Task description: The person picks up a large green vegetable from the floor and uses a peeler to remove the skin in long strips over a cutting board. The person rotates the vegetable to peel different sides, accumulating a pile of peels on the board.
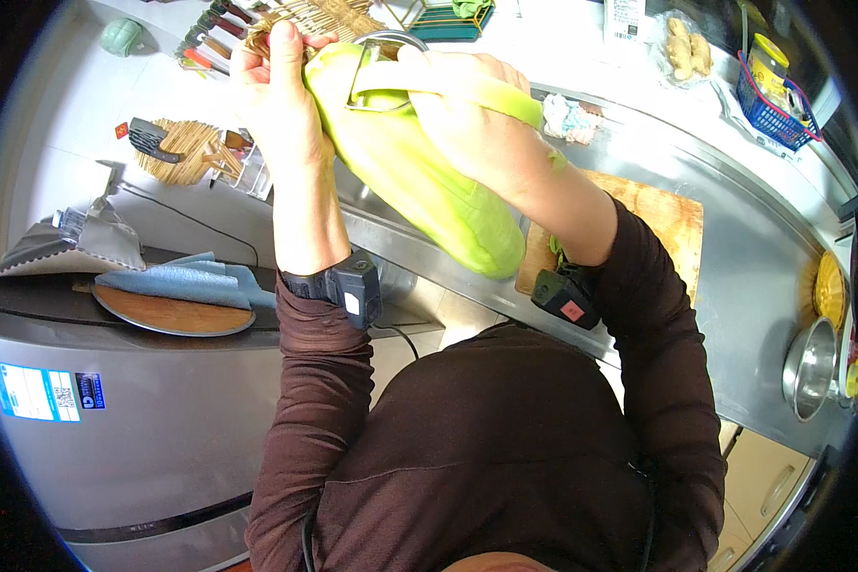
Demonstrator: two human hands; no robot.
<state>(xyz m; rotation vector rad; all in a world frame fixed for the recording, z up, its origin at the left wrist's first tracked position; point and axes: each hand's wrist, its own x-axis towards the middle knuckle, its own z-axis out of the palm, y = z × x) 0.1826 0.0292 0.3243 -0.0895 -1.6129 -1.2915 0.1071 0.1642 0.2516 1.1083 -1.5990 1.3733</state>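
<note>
A large, long pale green gourd [429, 186] is held tilted above the sink edge and steel counter. My left hand [286, 100] grips its upper end, thumb pointing up along the side. Near that end, my right hand [465, 107] holds a metal-framed peeler [352, 86] against the gourd's skin. A wide strip of green peel [504, 100] comes through the peeler and drapes over the back of my right hand. Small green scraps cling to my right wrist. The peeler's handle is mostly covered by my fingers.
Below the right forearm lies a wooden cutting board [668, 229] on the steel counter [743, 300]. A crumpled cloth [570, 118] rests behind it. Far right stand a steel bowl [809, 368] and a blue basket [768, 107]. Left, a refrigerator [157, 436] bears a round board [171, 312] and blue cloth [179, 282].
</note>
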